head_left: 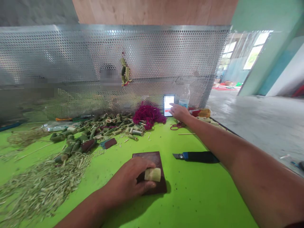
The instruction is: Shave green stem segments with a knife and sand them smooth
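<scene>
My left hand [129,177] is shut on a short pale green bamboo piece [152,174], pressing it onto a dark brown rectangular board [148,159] that looks like a sanding pad. My right hand [180,113] stretches to the far side of the bright green table, holding nothing. Its fingertips are at the lower right edge of a smartphone [168,104], which stands propped upright with its screen lit. I cannot tell whether they touch the screen.
A utility knife [196,157] with a blue-and-black handle lies right of the board. Cut bamboo pieces [95,131], a magenta fibre tangle [148,116] and pale shavings [35,190] cover the table's left and back. A perforated metal sheet [114,57] stands behind.
</scene>
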`<state>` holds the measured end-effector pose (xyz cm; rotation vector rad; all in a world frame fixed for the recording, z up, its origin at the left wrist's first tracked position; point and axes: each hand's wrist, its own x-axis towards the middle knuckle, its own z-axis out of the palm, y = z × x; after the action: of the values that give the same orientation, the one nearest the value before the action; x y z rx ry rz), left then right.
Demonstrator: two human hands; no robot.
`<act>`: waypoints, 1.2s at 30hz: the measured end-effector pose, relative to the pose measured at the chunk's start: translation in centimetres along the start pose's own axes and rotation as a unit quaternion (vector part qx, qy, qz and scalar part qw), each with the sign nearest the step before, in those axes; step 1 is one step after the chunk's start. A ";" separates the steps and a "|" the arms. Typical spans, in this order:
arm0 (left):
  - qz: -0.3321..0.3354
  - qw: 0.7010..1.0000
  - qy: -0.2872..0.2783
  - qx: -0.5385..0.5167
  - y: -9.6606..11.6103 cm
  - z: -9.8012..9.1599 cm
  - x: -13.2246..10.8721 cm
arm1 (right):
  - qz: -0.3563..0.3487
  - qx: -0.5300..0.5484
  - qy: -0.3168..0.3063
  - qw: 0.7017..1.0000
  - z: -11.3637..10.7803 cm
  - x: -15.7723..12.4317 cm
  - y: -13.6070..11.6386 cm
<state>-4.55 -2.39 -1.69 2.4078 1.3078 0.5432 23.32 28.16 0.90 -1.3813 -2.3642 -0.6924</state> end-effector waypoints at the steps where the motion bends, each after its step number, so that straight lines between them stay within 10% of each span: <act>1: -0.001 1.000 0.001 0.000 0.0 0.0 0.0 | 0.003 -0.001 0.006 1.000 -0.1 0.0 0.1; 36: -0.002 1.000 -0.006 -0.011 0.2 -0.1 0.1 | 0.028 0.000 -0.043 0.999 0.0 1.1 1.4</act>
<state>-4.38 -2.45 -1.52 2.3856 1.2951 0.5373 24.04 29.55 1.74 -1.5008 -2.3796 -0.6290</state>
